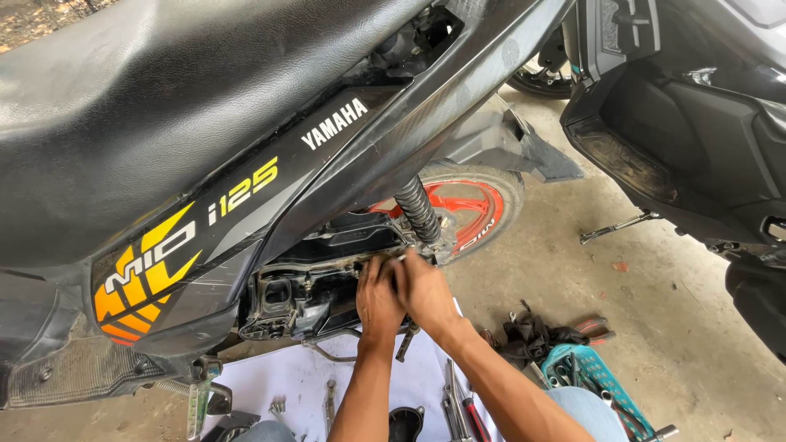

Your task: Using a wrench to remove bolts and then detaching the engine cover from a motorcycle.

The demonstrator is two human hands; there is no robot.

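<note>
The engine case [315, 290] sits low on the black scooter [205, 123], under the side panel and just ahead of the rear wheel; I see it opened, dark and greasy, with ribbed housings and a boxy opening at its left end. My left hand [378, 299] and right hand [426, 290] press together at its right end, just beneath the coiled black shock spring [417, 209]; the fingers curl in toward the case, yet whether either grip holds anything I cannot tell, as the hands cover the spot. The side panel [196, 237] carries a yellow and orange graphic at its lower left, and white and yellow lettering runs along it in a slanted band. Behind the hands stands the rear wheel [475, 205] with a red rim. Below my arms lies a white sheet [286, 376] with scattered hand tools, and a teal plastic basket [594, 376] is to its right. A second dark scooter [696, 106] stands on the right. The floor [655, 319] is bare grey concrete.
</note>
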